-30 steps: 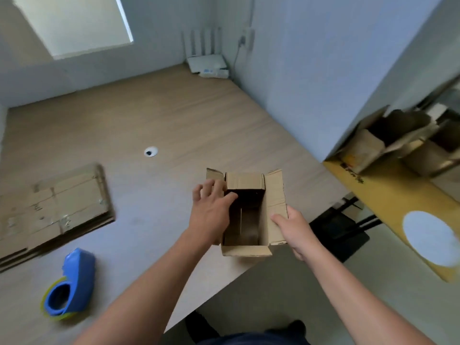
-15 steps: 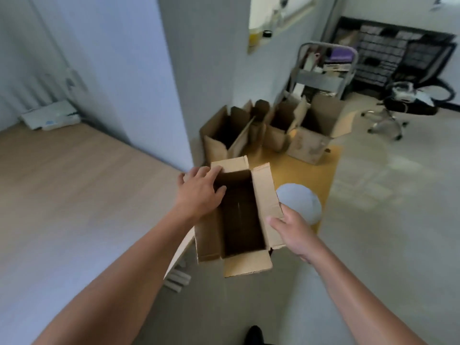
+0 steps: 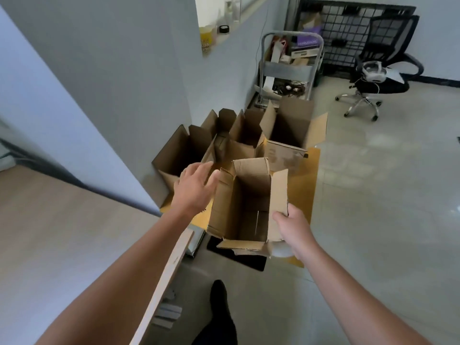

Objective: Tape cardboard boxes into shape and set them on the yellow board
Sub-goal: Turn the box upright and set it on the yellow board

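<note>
Progress looked good: the yellow board (image 3: 301, 192) lay on the floor by the wall, and several open-topped boxes (image 3: 286, 155) already stood crowded at its far end. One more box (image 3: 250, 202) hung over the near end, top flaps up. Whether it touched the board I could not tell, so setting it down seemed the step left. The right hand (image 3: 295, 229) pinched its right wall, thumb inside. The left hand (image 3: 194, 189) was spread, fingers straight, just beside the left flap.

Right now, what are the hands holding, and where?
The right hand grips the open cardboard box by its right flap. The left hand is open beside the left flap, gripping nothing.
</note>
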A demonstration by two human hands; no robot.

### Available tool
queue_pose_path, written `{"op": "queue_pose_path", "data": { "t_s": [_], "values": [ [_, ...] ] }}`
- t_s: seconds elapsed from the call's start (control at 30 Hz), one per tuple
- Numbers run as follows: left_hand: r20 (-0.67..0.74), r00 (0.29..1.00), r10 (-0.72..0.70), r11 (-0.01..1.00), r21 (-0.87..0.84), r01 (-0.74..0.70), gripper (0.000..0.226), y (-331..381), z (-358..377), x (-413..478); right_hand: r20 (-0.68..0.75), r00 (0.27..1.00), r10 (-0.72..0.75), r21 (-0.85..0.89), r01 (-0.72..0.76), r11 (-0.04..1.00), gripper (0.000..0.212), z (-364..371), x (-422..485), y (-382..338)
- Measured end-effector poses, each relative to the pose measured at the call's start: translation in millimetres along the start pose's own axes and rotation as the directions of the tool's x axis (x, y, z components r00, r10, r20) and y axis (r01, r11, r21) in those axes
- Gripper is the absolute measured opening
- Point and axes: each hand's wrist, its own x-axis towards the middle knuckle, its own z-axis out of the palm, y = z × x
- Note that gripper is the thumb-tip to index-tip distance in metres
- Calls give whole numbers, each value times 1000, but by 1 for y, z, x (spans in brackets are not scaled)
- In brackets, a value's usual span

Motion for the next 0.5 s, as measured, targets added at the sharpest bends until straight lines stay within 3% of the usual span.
{"op": "queue_pose_path", "data": {
  "t_s": [0.13, 0.33, 0.5],
  "values": [
    [36, 998, -48, 998, 29, 47, 56, -29, 2, 54, -9, 997, 73, 113, -71, 991, 27, 35, 53, -18],
    [247, 957, -154, 981, -79, 179, 67, -59, 15, 107, 0, 992, 127, 140, -126, 982, 37, 68, 115, -41],
    [247, 954, -171, 985, 20, 171, 61, -65, 26, 117, -6, 986, 168, 159, -165, 973, 37, 85, 137, -42]
  ]
}}
